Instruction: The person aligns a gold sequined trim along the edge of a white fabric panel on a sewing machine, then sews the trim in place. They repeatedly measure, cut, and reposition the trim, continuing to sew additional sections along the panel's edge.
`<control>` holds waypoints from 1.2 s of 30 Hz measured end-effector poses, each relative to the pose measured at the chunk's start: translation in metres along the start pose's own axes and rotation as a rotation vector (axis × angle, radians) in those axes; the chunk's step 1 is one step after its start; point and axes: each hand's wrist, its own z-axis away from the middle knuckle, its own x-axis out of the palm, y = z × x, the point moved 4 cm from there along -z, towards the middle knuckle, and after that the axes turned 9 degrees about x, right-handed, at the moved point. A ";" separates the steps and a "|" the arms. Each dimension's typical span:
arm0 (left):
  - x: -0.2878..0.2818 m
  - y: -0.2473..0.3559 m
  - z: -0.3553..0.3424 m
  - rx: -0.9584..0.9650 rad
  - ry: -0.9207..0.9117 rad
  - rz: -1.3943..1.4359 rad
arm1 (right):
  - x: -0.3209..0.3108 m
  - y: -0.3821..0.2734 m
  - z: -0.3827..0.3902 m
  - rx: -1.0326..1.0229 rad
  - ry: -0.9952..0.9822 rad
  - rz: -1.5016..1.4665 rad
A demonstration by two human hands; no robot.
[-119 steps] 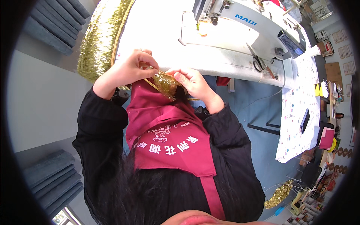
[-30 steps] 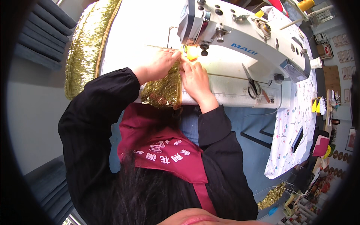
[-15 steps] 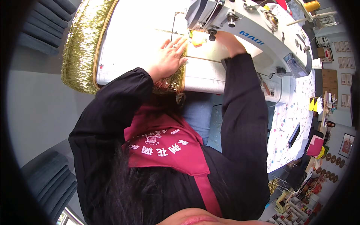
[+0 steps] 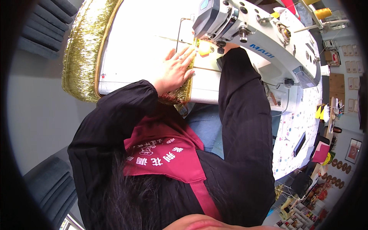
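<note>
My left hand lies open on a gold tinsel fringe strip at the sewing bed, fingers stretched toward the presser foot. The strip runs from under my palm to the needle area, its lower end at the table's front edge. My right hand reaches behind the head of the white sewing machine, mostly hidden by it and my black sleeve; I cannot see its fingers or what they hold.
A wide gold fringe length drapes along the left of the white table. Thread spools stand at the back right. An orange-handled tool lies by the machine; a dark phone rests on patterned cloth at right.
Four seconds ago both hands held the fringe over my lap; it then moved onto the sewing bed. My left hand flattened on it, while my right moved rightward and behind the machine head.
</note>
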 end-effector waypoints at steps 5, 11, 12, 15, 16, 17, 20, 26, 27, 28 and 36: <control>-0.001 0.003 -0.002 -0.019 -0.018 0.008 | 0.012 0.007 -0.004 0.023 -0.020 0.036; -0.001 0.005 -0.005 0.002 -0.033 -0.014 | 0.019 0.015 -0.006 0.038 -0.018 0.073; 0.000 0.005 -0.005 0.000 -0.036 -0.016 | 0.020 0.017 -0.006 0.041 -0.019 0.075; 0.000 0.005 -0.005 0.000 -0.020 -0.006 | 0.023 0.020 -0.007 0.061 -0.026 0.092; 0.000 0.005 -0.004 -0.008 -0.039 -0.005 | 0.023 0.021 -0.006 0.064 -0.016 0.089; -0.001 0.005 -0.005 -0.003 -0.014 0.014 | 0.024 0.020 -0.007 0.059 -0.019 0.086; -0.001 0.005 -0.004 -0.021 -0.035 0.037 | 0.022 0.017 -0.007 0.046 -0.017 0.077; 0.002 0.004 -0.005 -0.014 -0.043 0.006 | 0.017 0.013 -0.005 0.019 -0.006 0.072; 0.002 0.004 -0.005 -0.011 -0.039 -0.002 | 0.017 0.013 -0.004 0.016 -0.003 0.070; 0.003 0.004 -0.005 -0.006 -0.038 -0.015 | 0.016 0.013 -0.004 0.013 0.002 0.069; -0.001 0.005 -0.005 -0.002 -0.057 -0.033 | 0.005 0.005 -0.002 -0.014 0.031 0.061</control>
